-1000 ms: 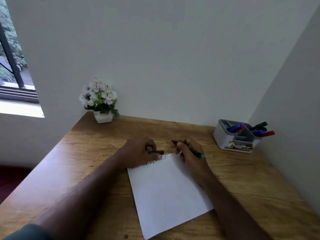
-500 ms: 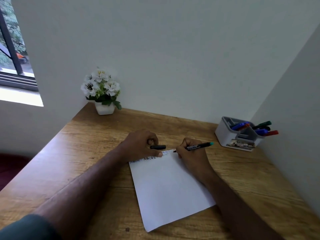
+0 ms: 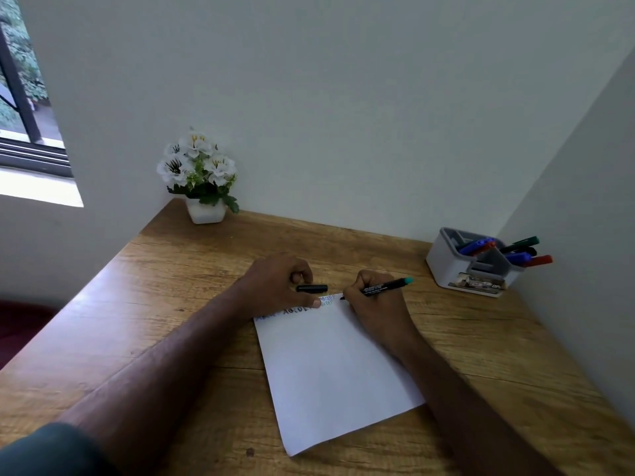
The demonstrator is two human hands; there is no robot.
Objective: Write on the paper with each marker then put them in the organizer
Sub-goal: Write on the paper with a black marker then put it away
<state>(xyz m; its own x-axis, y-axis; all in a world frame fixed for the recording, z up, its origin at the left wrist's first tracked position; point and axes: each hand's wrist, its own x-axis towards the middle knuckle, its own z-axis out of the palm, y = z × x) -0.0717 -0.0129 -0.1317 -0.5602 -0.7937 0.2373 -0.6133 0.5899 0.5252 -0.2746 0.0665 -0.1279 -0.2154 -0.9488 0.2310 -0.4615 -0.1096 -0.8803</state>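
Paper point(image 3: 330, 372): one thin, limp sheet lying flat on the tabletop point(image 3: 171, 304); it will likely slide unless pinned. Your left hand point(image 3: 275, 286) rests at the paper's far-left edge, fingers curled round the black cap point(image 3: 312, 288), thumb on the sheet. Your right hand point(image 3: 372, 304) at the paper's far-right corner pinches the marker point(image 3: 381, 287) mid-barrel, nib on the sheet. The marker looks light, rigid and smooth, so keep the grip near the nib. Beyond the paper to the right, well apart, the organizer point(image 3: 446, 266) already holds several markers.
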